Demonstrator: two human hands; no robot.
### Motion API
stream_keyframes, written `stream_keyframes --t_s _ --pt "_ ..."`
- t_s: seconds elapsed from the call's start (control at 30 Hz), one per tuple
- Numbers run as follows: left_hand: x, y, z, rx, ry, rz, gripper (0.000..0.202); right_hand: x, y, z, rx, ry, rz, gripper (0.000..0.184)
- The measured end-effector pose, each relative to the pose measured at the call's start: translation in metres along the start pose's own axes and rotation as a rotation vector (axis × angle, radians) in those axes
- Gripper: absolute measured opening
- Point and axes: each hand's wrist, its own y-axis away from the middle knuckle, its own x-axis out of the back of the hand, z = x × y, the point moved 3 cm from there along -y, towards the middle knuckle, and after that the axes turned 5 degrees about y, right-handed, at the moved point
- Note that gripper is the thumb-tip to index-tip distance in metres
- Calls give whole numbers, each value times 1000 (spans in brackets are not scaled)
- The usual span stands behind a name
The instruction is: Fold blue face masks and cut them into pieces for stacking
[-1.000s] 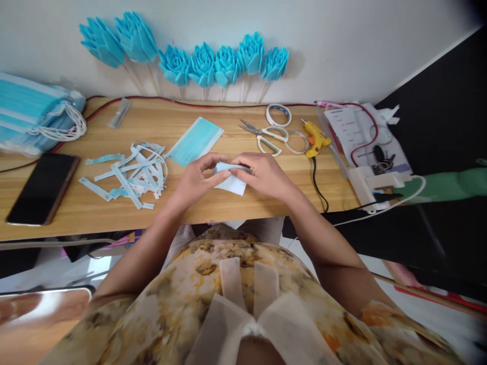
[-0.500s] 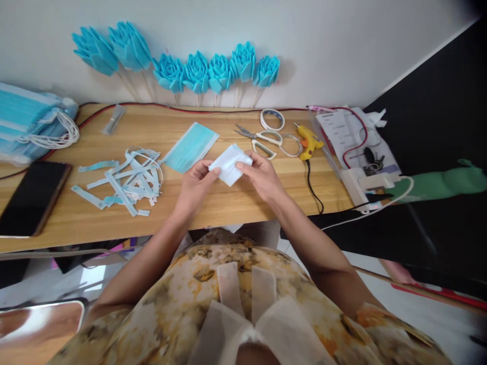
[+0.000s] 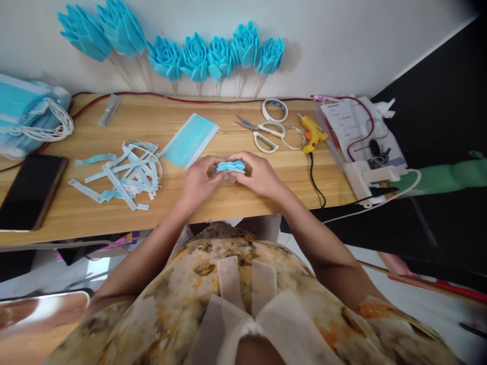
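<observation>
We hold a folded blue mask piece (image 3: 231,166) at the centre of the frame, just above the wooden table (image 3: 160,119). Our left hand (image 3: 200,180) and right hand (image 3: 258,175) both pinch it, fingers curled on its ends. At upper left sits a stack of masks (image 3: 23,114); whether a wrapper holds them we cannot tell.

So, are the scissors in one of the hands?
No, the scissors lie on the table, while the left hand and the right hand both pinch a folded blue piece.
</observation>
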Motion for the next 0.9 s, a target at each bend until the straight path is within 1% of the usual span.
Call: stream_keyframes --t_s 0.1,0.33,0.4,0.47,0.57,0.67,0.77,0.83,0.9 --pt "-4 3 -6 39 -37 -53 25 -8 4 8 -35 -7 -27 34" --pt "-2 1 -7 110 -24 -33 31 -10 4 12 -58 -50 -7 40" --pt "-1 -1 -7 128 -13 -20 30 -10 2 12 -96 -62 0 37" --pt "0 -3 -5 129 -13 -3 25 -9 -1 12 -126 -69 8 29" --pt "3 -3 -2 90 -29 15 17 -6 -3 8 -104 -64 27 20" --pt "3 0 -2 89 -45 -17 19 -7 -2 7 -84 -27 2 19" --pt "1 1 -7 123 -74 -46 16 -10 1 8 -132 -27 -22 20" --pt "0 1 -10 135 -17 -37 16 -11 2 10 -179 -85 -20 21" --pt "-2 0 -12 156 159 -35 22 -14 3 11 -210 -208 -22 24"
